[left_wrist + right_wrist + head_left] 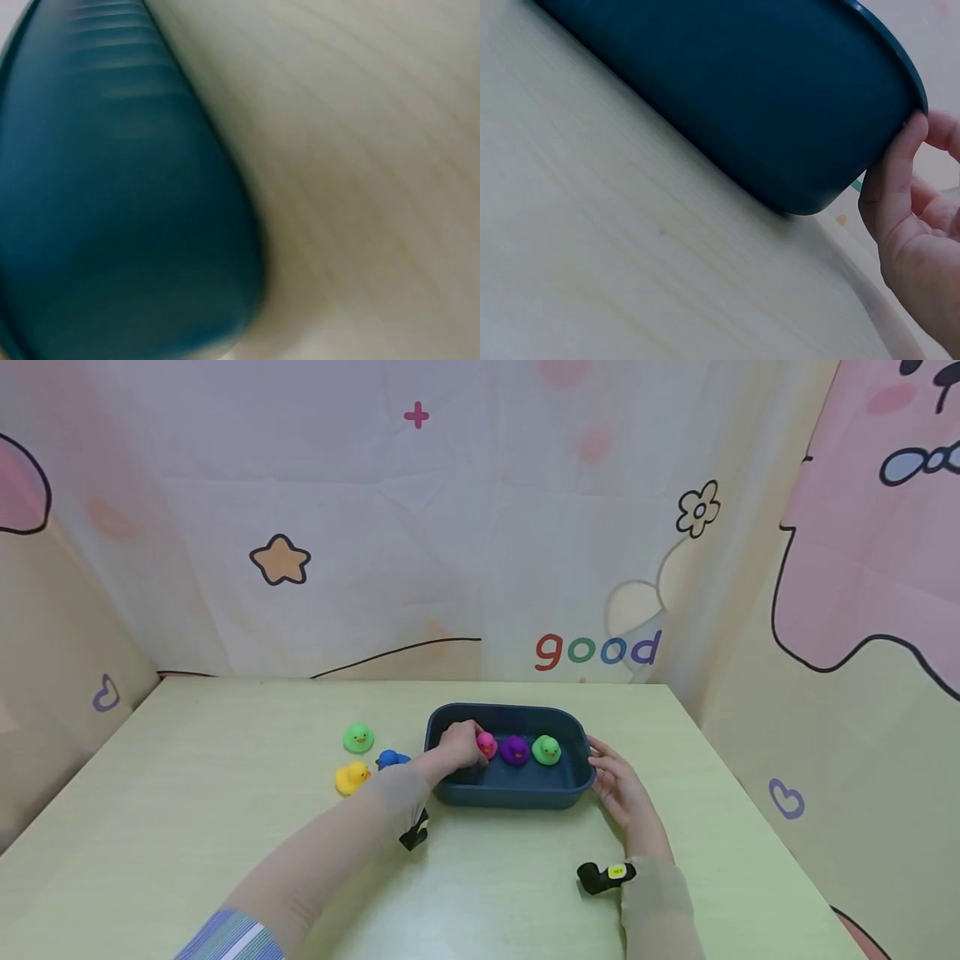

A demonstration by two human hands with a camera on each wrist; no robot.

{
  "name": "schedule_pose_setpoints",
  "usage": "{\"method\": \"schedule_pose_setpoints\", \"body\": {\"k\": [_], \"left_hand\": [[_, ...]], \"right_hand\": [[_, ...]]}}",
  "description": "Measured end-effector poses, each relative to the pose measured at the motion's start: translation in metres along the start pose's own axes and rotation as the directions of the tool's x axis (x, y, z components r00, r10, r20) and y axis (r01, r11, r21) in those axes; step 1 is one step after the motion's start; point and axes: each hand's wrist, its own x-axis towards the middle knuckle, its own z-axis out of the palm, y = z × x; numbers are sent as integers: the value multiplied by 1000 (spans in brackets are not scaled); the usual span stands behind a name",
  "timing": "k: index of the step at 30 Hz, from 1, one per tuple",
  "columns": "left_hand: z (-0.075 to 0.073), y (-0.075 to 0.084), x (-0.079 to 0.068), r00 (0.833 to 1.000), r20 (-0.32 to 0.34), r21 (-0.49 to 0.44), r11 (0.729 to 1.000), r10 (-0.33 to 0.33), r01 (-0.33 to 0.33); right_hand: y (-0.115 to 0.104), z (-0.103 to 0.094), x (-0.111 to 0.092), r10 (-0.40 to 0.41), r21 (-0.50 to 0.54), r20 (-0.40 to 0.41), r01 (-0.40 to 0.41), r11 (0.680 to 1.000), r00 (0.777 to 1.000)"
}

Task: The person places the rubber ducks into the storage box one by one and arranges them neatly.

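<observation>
Duck (488,744) in left grip (459,745), inside tray (510,797)

1. A striped sleeve (232,937) in blue, green and white, its straight hem showing, dresses the person's left arm between 7 and 8 o'clock in the head view.
2. A pale greyish-beige covering (401,789) circles the wrist below the bare left hand (459,746); how far it runs up the forearm cannot be told.
3. A small black device (415,832), angular, sits at that wrist, between 6 and 7 o'clock.
4. A matching greyish-beige band (654,887) wraps the right wrist, near 5 o'clock, below the bare right hand (621,785).
5. A second black device (592,878), rounded at its 9 o'clock end, carries a yellow label (617,871), its dark print too small to read.
</observation>
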Motion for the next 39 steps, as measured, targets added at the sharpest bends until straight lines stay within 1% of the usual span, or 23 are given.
{"method": "schedule_pose_setpoints", "body": {"k": [2,5,8,11,15,20,23,25,27,31,34,39], "left_hand": [[-3,2,-4,1000,15,29,1000,2,-2],[-8,4,-10,999,34,62,998,-1,-2],[-16,5,-17,998,51,86,996,25,-29],[-27,3,-22,994,79,72,994,76,-81],[-45,-3,-27,982,116,25,988,146,-149],[-70,-14,-39,961,119,-16,968,251,-251],[-88,-24,-48,952,114,-45,959,284,-280],[-101,-31,-54,954,107,-73,959,280,-273],[-112,-39,-60,962,91,-110,963,258,-248],[-128,-54,-69,976,47,-150,968,211,-202],[-133,-66,-75,982,24,-163,970,185,-179],[-135,-87,-81,989,1,-181,972,149,-146]], "right_hand": [[0,0,0,4,1,9,-4,1000,1000],[1,1,0,-1,0,1,1,1000,1000],[1,1,0,1,2,-4,-1,1000,1000],[1,1,1,0,-1,-16,0,1000,1000],[1,1,1,12,-6,-38,-12,1000,999],[2,2,1,25,-3,-46,-25,1000,999],[2,2,2,18,-5,-41,-18,1000,999],[2,3,2,15,-4,-36,-15,1000,999],[2,3,2,7,-3,-24,-7,1000,1000],[1,3,0,3,4,-6,-3,1000,1000],[0,3,-1,10,8,-6,-10,1000,1000],[1,3,-1,22,9,-10,-22,1000,1000]]}}
